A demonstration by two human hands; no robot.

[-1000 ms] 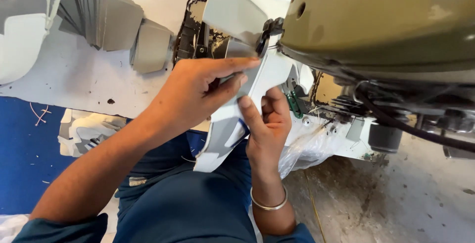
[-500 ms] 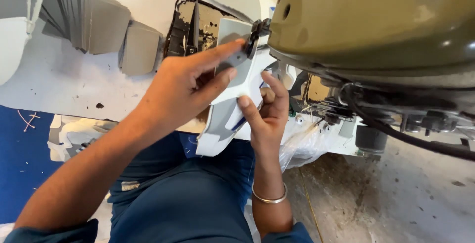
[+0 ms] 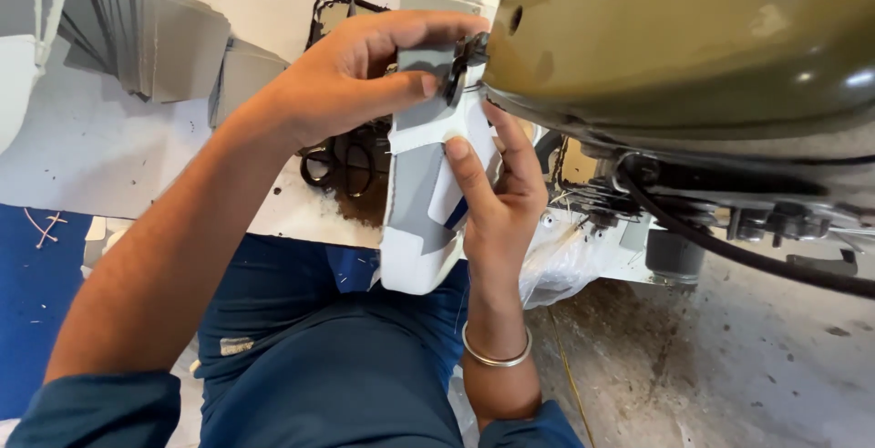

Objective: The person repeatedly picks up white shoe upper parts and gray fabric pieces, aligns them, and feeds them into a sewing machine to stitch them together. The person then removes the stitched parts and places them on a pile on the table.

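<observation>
Under the olive sewing machine head (image 3: 693, 38), both hands have pushed the white-and-grey piece (image 3: 424, 184) closer — left hand (image 3: 351, 74) and right hand (image 3: 497, 193) both pinched shut on it.

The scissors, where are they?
In the head view, the black scissors lie on the white table, left of centre, just under the left hand and beside the white-and-grey piece.
</observation>
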